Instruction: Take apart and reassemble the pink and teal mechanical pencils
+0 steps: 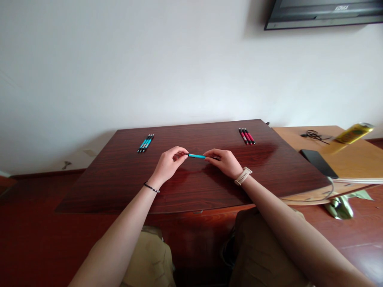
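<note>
Between my two hands a turquoise pen (196, 156) with black ends is held level, over the middle of the dark wooden table (191, 191). My left hand (170, 161) pinches its left end between thumb and fingers. At the other end, the fingers of my right hand (224, 161) are closed round the black part and hide some of it. Several turquoise pens (146, 143) lie side by side at the back left of the table. A group of pink-red pens (247, 136) with black ends lies in a row at the back right.
To the right stands a lighter wooden table (356, 159). On it are a yellow can (354, 133), a black cable (314, 135) and a dark flat object (318, 162). Green cloth (341, 207) lies on the floor below. A television (326, 16) hangs on the wall.
</note>
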Motion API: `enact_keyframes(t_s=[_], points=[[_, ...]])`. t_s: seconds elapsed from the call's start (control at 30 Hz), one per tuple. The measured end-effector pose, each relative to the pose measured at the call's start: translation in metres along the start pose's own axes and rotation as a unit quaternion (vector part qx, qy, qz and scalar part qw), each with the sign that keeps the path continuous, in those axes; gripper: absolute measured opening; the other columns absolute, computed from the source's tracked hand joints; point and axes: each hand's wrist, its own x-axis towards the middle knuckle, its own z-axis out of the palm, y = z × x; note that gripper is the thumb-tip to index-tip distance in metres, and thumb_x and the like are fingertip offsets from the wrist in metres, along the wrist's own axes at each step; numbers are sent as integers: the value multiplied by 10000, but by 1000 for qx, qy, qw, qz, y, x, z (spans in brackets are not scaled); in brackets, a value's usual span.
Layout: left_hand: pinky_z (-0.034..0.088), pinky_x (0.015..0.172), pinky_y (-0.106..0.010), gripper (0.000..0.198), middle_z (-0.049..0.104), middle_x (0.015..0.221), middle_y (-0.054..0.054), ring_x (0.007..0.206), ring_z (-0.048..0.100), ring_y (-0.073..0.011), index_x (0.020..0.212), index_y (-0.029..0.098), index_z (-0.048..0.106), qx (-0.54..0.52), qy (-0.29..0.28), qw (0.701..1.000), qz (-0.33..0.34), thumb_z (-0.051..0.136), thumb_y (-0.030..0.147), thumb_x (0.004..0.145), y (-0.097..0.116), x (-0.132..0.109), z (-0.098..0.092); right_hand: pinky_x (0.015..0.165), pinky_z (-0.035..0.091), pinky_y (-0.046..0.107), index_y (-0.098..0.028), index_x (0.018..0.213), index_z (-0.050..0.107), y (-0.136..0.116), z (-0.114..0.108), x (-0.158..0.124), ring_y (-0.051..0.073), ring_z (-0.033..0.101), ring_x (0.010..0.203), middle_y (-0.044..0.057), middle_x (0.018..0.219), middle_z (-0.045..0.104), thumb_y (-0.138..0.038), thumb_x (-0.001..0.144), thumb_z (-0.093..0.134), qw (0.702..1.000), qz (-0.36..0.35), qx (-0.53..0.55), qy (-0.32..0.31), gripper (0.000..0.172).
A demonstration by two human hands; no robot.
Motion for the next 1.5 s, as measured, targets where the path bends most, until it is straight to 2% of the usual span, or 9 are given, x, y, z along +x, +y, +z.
enact_keyframes(t_s=[0.3,0.57,0.7,0.93,1.07,1.3,1.5], points=[[587,892,-347,210,775,1037,-68,979,757,-226,1107,218,726,-71,43,996,-19,694,382,980,-12,3,-10,852,536,303,-239,1007,782,4,-1,0,197,749,897,15,953,810,-335,980,688,1000,7,-12,8,137],[588,822,-329,194,782,1094,-74,999,747,-233,1098,223,736,2,90,995,-37,676,351,966,-28,4,-22,837,532,313,-229,965,765,12,-2,0,200,741,883,24,938,805,-309,957,678,998,40,-55,-5,119],[583,815,-331,183,792,1068,-62,935,745,-219,1087,228,738,46,81,995,-46,662,351,973,-33,3,-23,816,520,312,-242,962,764,15,-3,0,200,740,871,12,931,801,-282,955,684,995,44,-88,2,90],[579,844,-339,156,798,1049,-55,949,753,-221,1064,234,729,91,86,991,-44,655,336,972,-39,2,-26,852,540,321,-241,948,748,23,-6,1,211,735,915,28,971,791,-237,947,684,990,57,-122,32,64],[566,825,-338,103,794,1003,-45,920,754,-218,1043,238,715,140,80,986,-31,656,291,977,-33,0,-25,854,534,321,-221,943,742,26,-6,2,207,711,889,50,974,769,-209,937,687,985,66,-156,40,57],[531,800,-347,57,767,987,-55,920,724,-243,1024,246,684,302,18,953,27,667,219,977,-12,-14,-10,808,488,307,-211,929,719,25,-5,1,201,682,864,42,928,747,-191,935,686,975,83,-205,30,39],[490,726,-343,61,736,937,-69,859,695,-262,1031,245,650,370,-4,929,8,685,240,982,-10,-29,3,793,474,299,-220,963,713,24,-4,0,206,669,883,45,951,736,-193,934,693,970,77,-230,19,44]])
